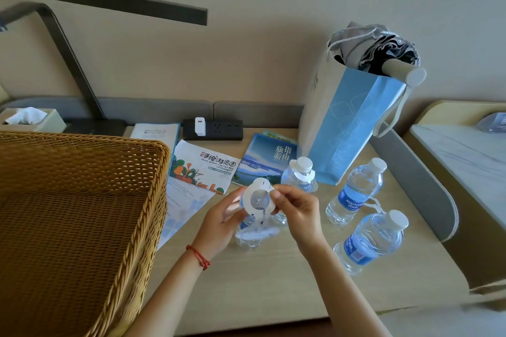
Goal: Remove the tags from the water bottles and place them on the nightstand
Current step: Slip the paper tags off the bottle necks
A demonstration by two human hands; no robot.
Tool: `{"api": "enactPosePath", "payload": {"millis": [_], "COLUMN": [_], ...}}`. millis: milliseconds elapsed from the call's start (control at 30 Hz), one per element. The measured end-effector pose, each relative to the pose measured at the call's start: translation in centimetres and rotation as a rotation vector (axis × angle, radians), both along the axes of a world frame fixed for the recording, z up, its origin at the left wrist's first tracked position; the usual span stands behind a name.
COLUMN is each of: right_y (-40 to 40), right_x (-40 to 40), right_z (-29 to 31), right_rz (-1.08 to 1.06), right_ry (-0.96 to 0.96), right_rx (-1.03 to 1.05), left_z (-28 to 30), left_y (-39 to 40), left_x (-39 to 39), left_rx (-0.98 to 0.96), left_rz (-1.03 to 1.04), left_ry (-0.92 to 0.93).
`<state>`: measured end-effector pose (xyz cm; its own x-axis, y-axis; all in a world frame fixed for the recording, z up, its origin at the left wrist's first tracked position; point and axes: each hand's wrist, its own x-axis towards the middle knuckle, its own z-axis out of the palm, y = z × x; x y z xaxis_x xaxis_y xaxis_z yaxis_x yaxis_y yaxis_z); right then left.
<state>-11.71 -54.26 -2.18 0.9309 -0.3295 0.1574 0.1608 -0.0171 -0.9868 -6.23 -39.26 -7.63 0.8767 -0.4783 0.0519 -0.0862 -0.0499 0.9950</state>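
Head view, looking down at a light wood surface.

Held bottle: clear plastic, seen almost from the top, base near the surface; whether it rests there or is lifted clear, I cannot tell. A white paper tag sits over its neck, a rounded card with a round hole through which the bottle top shows. A few small dark marks on the card; print too blurred to read.

Left hand: fingers curled round the upper body of the bottle, grip closed on it. Red cord bracelet at the wrist.

Right hand: thumb and forefinger pinch the right edge of the tag.

Other bottles, all upright on the surface:
- Second bottle just behind the hands, white cap, with a white tag round its neck.
- Third bottle to the right, blue label, white cap.
- Fourth bottle nearer the front, blue label, white cap. A loose white card lies between these two, partly hidden.

Also present: woven wicker basket at left, its rim level with the hands. Printed leaflets fanned out behind the hands. Black power strip with a white plug at the back edge. Blue and white paper bag standing at right rear, a folded umbrella sticking out of its top. Tissue box at far left.
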Motion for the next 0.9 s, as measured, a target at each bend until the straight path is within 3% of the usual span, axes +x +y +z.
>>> {"api": "enactPosePath", "payload": {"millis": [300,633,900], "right_y": [-3.0,-6.8,-6.7], "right_x": [-2.3,-4.3,-2.3], "right_z": [-3.6,-12.6,-14.1], "right_rz": [-0.103,-0.375,-0.403], "right_ry": [0.116,0.610,0.862], "right_rx": [0.091,-0.135,-0.412], "left_z": [0.0,-0.4,-0.2], "left_y": [-0.1,-0.2,-0.1], "left_x": [-0.2,-0.2,-0.2], "left_rx": [0.010,-0.015,-0.015], "left_rz": [0.018,0.022,0.014], "left_ry": [-0.013,-0.052,-0.057]}}
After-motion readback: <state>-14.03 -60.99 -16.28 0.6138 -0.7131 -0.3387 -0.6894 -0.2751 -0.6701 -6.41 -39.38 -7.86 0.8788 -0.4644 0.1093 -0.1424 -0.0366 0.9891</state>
